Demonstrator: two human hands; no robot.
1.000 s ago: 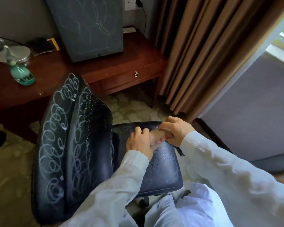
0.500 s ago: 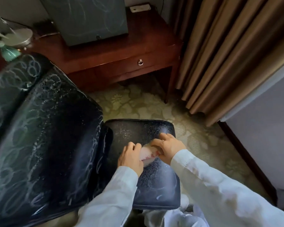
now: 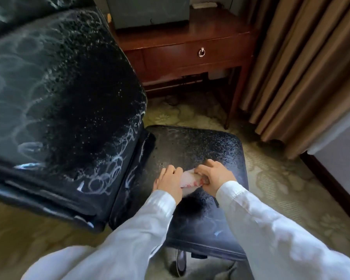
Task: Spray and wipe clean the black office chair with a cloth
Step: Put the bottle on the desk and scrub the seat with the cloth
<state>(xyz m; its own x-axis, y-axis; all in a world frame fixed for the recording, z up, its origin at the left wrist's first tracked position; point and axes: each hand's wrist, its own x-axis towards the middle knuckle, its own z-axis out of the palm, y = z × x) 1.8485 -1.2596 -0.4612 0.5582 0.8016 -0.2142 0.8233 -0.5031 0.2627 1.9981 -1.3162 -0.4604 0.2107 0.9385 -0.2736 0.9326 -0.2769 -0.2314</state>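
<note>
On the patterned carpet (image 3: pixel 281 188), the black office chair (image 3: pixel 69 98) is seen, flecked with spray droplets and pale scribbles. Its seat (image 3: pixel 190 146) is leaned over by a person in white sleeves. The left hand (image 3: pixel 169 181) is curled over one end of the cloth (image 3: pixel 188 179), and the right hand (image 3: pixel 214 177) is closed round the other end, with the cloth pressed onto the seat. The cloth is judged light, soft and limp, and best gripped bunched at its ends.

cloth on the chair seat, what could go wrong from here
The cloth, bunched small between the left hand and right hand, may only smear the speckled spray on the seat. Its red marks might rub off there. White loops on the backrest could dry before being wiped.
</note>
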